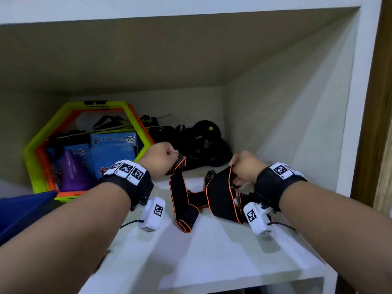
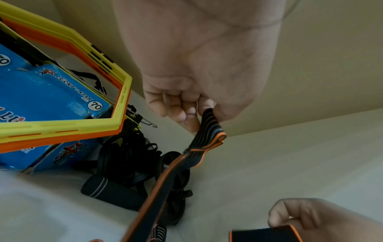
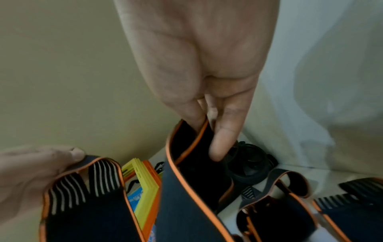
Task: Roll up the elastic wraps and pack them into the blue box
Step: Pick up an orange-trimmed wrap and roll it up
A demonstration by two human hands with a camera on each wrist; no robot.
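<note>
At frame centre, the left hand pinches one striped end of the elastic wrap while the right hand grips another stretch, lifting it off the shelf, probably to untangle it before rolling.

A stack of yellow and orange hexagonal rings leans upright at the back left of the white shelf. Inside the rings stand blue Lucky Star packages and a purple cone. To their right, black straps and round black gear crowd the back corner.
</note>
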